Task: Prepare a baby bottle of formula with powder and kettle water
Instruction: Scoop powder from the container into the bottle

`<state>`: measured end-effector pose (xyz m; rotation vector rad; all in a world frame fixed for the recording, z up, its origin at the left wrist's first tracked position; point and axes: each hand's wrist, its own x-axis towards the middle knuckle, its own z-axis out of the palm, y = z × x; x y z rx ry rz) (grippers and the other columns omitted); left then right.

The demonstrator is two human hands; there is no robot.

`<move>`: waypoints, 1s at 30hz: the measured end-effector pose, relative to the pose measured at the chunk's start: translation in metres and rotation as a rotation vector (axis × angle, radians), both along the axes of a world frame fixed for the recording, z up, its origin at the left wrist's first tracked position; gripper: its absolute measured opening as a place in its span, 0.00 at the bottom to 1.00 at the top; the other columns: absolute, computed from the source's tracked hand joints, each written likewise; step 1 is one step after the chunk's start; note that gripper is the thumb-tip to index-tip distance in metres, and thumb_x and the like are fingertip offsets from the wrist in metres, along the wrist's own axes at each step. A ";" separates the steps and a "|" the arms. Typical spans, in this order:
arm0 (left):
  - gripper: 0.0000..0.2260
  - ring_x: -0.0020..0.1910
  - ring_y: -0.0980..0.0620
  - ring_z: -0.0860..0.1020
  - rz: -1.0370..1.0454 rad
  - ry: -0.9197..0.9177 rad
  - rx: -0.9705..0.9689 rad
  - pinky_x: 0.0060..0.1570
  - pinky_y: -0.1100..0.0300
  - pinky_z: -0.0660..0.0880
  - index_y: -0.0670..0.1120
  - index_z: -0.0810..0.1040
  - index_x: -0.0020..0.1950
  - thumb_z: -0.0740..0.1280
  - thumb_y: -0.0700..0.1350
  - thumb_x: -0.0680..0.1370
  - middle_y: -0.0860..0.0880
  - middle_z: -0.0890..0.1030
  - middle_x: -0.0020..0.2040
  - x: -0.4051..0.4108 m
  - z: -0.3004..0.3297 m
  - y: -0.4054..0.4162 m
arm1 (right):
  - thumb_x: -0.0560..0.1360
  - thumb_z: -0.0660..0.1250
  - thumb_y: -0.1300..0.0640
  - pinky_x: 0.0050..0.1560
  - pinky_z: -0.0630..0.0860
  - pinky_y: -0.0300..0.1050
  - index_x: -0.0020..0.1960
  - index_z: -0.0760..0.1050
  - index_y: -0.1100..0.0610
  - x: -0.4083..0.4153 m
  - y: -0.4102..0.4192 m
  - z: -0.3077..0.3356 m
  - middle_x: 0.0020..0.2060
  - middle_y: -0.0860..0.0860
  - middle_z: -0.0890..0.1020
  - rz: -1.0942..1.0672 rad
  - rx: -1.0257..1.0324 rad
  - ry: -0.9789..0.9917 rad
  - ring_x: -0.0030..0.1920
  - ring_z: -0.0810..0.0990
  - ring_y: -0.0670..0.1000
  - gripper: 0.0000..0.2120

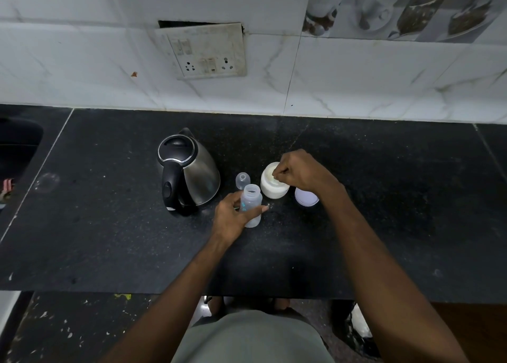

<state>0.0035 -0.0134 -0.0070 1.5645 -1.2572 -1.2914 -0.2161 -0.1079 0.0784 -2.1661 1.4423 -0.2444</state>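
Both forearms enter from the lower edge of the frame and converge just below centre on the black counter [109,239]. Left hand [233,220]: fingers and thumb curled around the lower half of the uncapped baby bottle [251,205], which stands upright on the counter, mouth open and, as far as can be seen, nothing inside. Right hand [297,172]: fist-like, knuckles up, wrist bent down, fingertips pinched over the open powder jar [273,181] immediately right of the bottle; they appear to grasp a small scoop handle, though the scoop itself is too small to make out.

Step in hand, as judged: drawing a measure of powder to carry into the bottle. Done well, the scoop would be levelled against the jar rim, moved across the short gap low and steady, and tipped squarely over the narrow neck while the left hand keeps the bottle from rocking. White specks on the counter right of the bottle suggest how easily powder scatters.

Other items: jar lid [306,198] lying flat, right of the jar; teat cap [242,180] just above the bottle; steel kettle [189,170] left of centre, lid closed, handle toward the viewer.
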 end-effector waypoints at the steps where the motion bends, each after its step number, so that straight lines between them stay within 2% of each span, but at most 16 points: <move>1: 0.22 0.52 0.50 0.85 0.000 0.004 -0.001 0.53 0.51 0.83 0.58 0.85 0.52 0.83 0.62 0.62 0.50 0.86 0.51 0.000 0.000 0.000 | 0.76 0.72 0.64 0.49 0.80 0.48 0.49 0.89 0.60 -0.001 0.000 0.000 0.47 0.54 0.88 -0.038 -0.014 -0.030 0.44 0.84 0.52 0.07; 3: 0.23 0.52 0.50 0.85 0.002 0.015 0.000 0.54 0.51 0.83 0.58 0.85 0.52 0.83 0.63 0.61 0.50 0.86 0.51 0.000 0.002 -0.001 | 0.77 0.71 0.64 0.51 0.82 0.46 0.50 0.89 0.60 -0.004 0.001 -0.003 0.47 0.53 0.89 -0.158 -0.034 -0.113 0.43 0.84 0.47 0.07; 5: 0.22 0.52 0.51 0.85 0.020 0.022 0.005 0.53 0.53 0.83 0.58 0.85 0.52 0.84 0.62 0.61 0.50 0.86 0.51 0.001 0.003 -0.003 | 0.76 0.72 0.64 0.50 0.84 0.49 0.48 0.89 0.59 -0.009 0.004 -0.009 0.42 0.52 0.89 -0.290 -0.036 -0.201 0.37 0.83 0.43 0.07; 7: 0.21 0.52 0.51 0.85 0.031 0.027 -0.001 0.52 0.55 0.81 0.57 0.85 0.52 0.85 0.59 0.63 0.49 0.86 0.51 0.002 0.004 -0.005 | 0.76 0.71 0.65 0.47 0.86 0.52 0.47 0.88 0.60 -0.014 0.008 -0.016 0.38 0.53 0.88 -0.420 -0.007 -0.284 0.34 0.86 0.48 0.06; 11: 0.20 0.52 0.51 0.85 0.038 0.024 -0.019 0.52 0.56 0.81 0.56 0.85 0.52 0.85 0.57 0.64 0.49 0.85 0.51 0.003 0.007 -0.011 | 0.77 0.70 0.67 0.46 0.87 0.52 0.46 0.87 0.62 -0.021 0.019 -0.026 0.36 0.56 0.87 -0.673 0.089 -0.461 0.37 0.88 0.57 0.07; 13: 0.22 0.52 0.51 0.85 0.034 0.023 -0.031 0.53 0.54 0.82 0.54 0.86 0.54 0.85 0.58 0.63 0.50 0.86 0.52 0.003 0.007 -0.014 | 0.78 0.70 0.66 0.44 0.87 0.50 0.47 0.87 0.62 -0.023 0.025 -0.028 0.36 0.57 0.87 -0.753 0.111 -0.549 0.38 0.88 0.58 0.06; 16: 0.25 0.53 0.51 0.85 0.034 0.021 -0.054 0.55 0.52 0.82 0.54 0.86 0.54 0.84 0.61 0.61 0.50 0.86 0.52 0.003 0.010 -0.018 | 0.78 0.71 0.66 0.43 0.87 0.48 0.47 0.87 0.62 -0.025 0.033 -0.034 0.36 0.59 0.87 -0.871 0.152 -0.681 0.36 0.88 0.53 0.06; 18: 0.24 0.53 0.51 0.85 0.033 0.017 -0.064 0.54 0.54 0.82 0.55 0.86 0.54 0.84 0.59 0.62 0.49 0.85 0.52 0.002 0.012 -0.019 | 0.78 0.71 0.66 0.43 0.87 0.49 0.48 0.87 0.64 -0.025 0.038 -0.039 0.36 0.60 0.87 -0.927 0.192 -0.705 0.35 0.87 0.52 0.06; 22: 0.19 0.54 0.53 0.84 0.020 0.038 -0.065 0.54 0.57 0.80 0.57 0.85 0.53 0.86 0.50 0.66 0.49 0.85 0.54 -0.001 0.016 -0.021 | 0.77 0.71 0.67 0.44 0.87 0.50 0.47 0.86 0.63 -0.022 0.043 -0.044 0.36 0.60 0.87 -0.972 0.245 -0.762 0.37 0.88 0.55 0.05; 26: 0.19 0.55 0.52 0.83 0.026 0.030 -0.087 0.54 0.59 0.79 0.63 0.83 0.49 0.86 0.48 0.66 0.49 0.85 0.54 -0.003 0.022 -0.020 | 0.77 0.70 0.68 0.42 0.87 0.49 0.49 0.85 0.68 -0.018 0.044 -0.046 0.37 0.62 0.87 -1.025 0.292 -0.820 0.37 0.88 0.55 0.05; 30: 0.21 0.55 0.52 0.84 0.030 0.026 -0.110 0.55 0.58 0.80 0.65 0.82 0.50 0.86 0.46 0.66 0.48 0.85 0.55 -0.003 0.026 -0.021 | 0.78 0.69 0.69 0.39 0.85 0.44 0.49 0.85 0.67 -0.014 0.047 -0.039 0.37 0.61 0.87 -1.017 0.323 -0.899 0.36 0.88 0.54 0.05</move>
